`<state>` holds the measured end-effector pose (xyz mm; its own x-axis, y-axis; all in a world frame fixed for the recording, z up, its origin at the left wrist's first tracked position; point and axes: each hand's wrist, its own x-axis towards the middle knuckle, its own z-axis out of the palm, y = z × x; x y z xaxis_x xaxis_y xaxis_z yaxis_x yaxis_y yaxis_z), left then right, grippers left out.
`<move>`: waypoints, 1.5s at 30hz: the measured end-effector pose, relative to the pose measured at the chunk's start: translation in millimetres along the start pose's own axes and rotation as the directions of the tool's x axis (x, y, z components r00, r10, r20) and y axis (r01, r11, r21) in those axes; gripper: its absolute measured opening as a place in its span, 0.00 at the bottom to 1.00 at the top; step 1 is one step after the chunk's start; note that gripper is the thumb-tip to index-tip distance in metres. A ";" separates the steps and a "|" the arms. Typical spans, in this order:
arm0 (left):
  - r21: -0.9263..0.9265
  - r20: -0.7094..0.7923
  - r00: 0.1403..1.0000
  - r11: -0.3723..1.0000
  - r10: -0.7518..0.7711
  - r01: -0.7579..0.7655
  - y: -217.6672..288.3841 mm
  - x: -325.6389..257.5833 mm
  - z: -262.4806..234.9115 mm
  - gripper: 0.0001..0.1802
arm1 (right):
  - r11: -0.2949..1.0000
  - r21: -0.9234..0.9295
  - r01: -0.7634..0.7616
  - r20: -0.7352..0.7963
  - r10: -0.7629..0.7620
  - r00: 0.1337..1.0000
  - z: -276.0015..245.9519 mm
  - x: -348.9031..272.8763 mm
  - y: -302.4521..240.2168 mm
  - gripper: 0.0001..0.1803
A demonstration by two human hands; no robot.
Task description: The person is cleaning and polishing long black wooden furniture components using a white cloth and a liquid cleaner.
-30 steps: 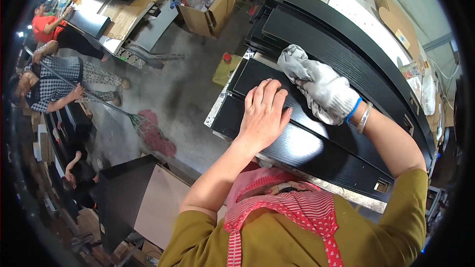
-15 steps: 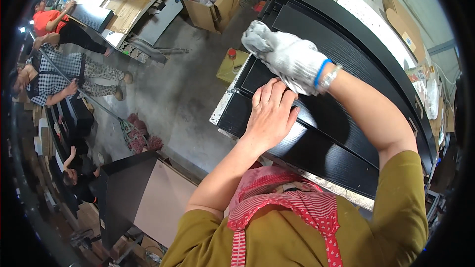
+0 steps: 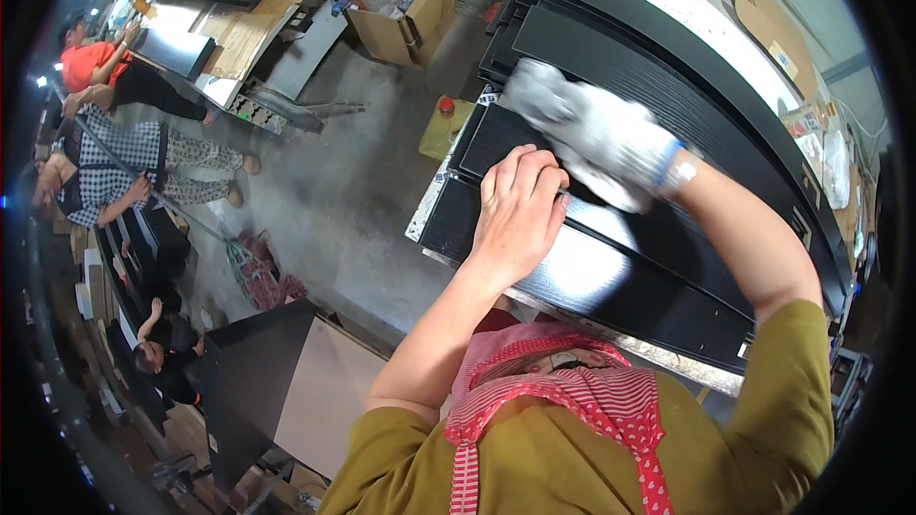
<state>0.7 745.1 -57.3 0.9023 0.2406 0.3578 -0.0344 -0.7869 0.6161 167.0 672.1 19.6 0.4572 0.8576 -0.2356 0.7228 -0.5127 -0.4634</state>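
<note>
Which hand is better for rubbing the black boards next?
Probably the right hand: it wears a white glove, seems to have a crumpled grey cloth, though it's blurry, and is over the black boards. The left hand is bare, resting on them with no cloth visible.

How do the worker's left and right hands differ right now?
The left hand is bare; the right hand wears a white glove with a blue cuff edge.
The left hand looks sharp, with its fingers easy to see; the right hand is blurred, so its grip is unclear.
The left hand is nearer the worker's body; the right hand lies farther out.
Both are over the black boards.
</note>
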 end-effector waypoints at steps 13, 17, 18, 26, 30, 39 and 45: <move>-0.073 -0.018 1.000 0.997 0.000 -0.001 -4.1 23.0 -15.5 0.13 | 0.997 0.018 0.075 -0.066 -0.074 0.995 5.2 6.9 13.0 0.08; 0.194 -0.304 0.947 0.967 -0.100 0.165 -53.2 17.1 -36.0 0.28 | 0.936 0.273 -0.221 0.075 0.208 0.975 -9.4 -61.0 22.1 0.09; -0.053 0.010 0.904 0.903 -0.427 0.427 -51.4 20.0 -39.1 0.34 | 0.976 0.133 -0.174 -0.037 0.180 0.983 -4.6 -73.6 33.3 0.10; -0.098 0.065 0.916 0.911 -0.395 0.400 -48.5 31.2 -28.1 0.35 | 0.995 0.092 0.047 -0.166 -0.031 0.986 8.9 23.8 -25.1 0.19; -0.141 0.068 0.906 0.895 -0.418 0.424 -56.5 23.1 -34.6 0.33 | 0.910 0.360 -0.206 -0.024 0.230 0.973 16.2 -20.3 -2.4 0.09; -0.340 0.061 0.927 0.866 -0.369 0.367 -47.7 25.8 -20.9 0.29 | 0.955 -0.196 0.220 -0.505 -0.291 0.813 18.1 -89.1 38.1 0.10; -0.315 0.070 0.932 0.879 -0.356 0.359 -61.6 26.2 -29.9 0.27 | 0.981 -0.145 -0.128 -0.498 0.040 0.866 30.8 -92.6 28.2 0.07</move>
<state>13.6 816.9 -64.9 0.8831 0.4646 0.0652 0.1584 -0.4260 0.8908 129.1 579.5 2.1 0.6827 0.7020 0.2029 0.7257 -0.6190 -0.3002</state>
